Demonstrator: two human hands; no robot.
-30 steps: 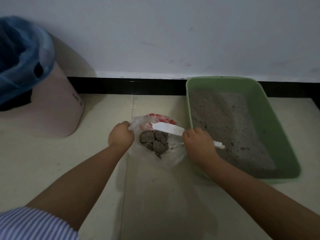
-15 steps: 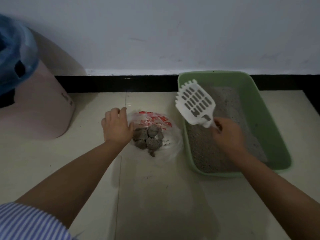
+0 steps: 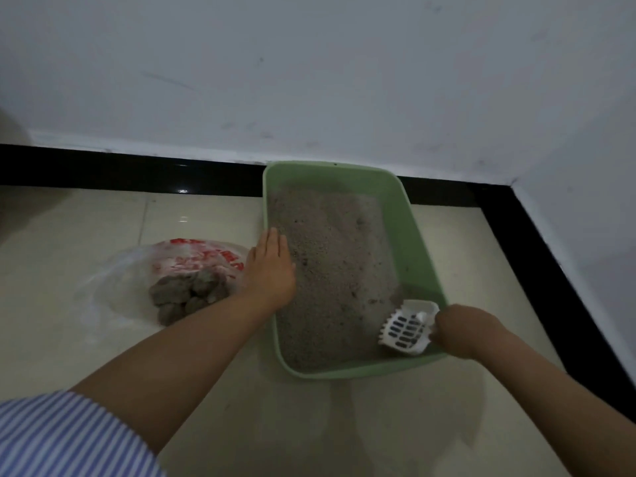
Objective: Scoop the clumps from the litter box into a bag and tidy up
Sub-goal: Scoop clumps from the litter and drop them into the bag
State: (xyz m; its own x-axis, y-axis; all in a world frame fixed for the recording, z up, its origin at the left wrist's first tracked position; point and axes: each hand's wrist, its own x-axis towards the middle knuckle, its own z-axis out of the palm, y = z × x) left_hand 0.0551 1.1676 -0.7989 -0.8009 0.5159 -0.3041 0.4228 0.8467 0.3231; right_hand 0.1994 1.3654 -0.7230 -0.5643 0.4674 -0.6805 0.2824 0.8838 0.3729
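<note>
A green litter box (image 3: 418,235) full of grey litter (image 3: 330,266) stands on the tiled floor against the wall. My right hand (image 3: 461,330) grips a white slotted scoop (image 3: 407,328) down in the box's near right corner. My left hand (image 3: 272,266) rests flat on the box's left rim, fingers pointing to the wall, holding nothing. Left of the box lies a clear plastic bag (image 3: 120,270) with red print, and several grey clumps (image 3: 187,292) sit inside it.
A black skirting strip (image 3: 130,170) runs along the wall and turns down the right side (image 3: 564,287) at the room corner. Pale floor tiles (image 3: 344,425) lie in front of the box. My striped sleeve (image 3: 69,438) fills the bottom left.
My left hand let go of the bag and moved right onto the box rim. My right hand carried the scoop from above the box down into its near right corner. The view shifted right; the bin left the frame.
</note>
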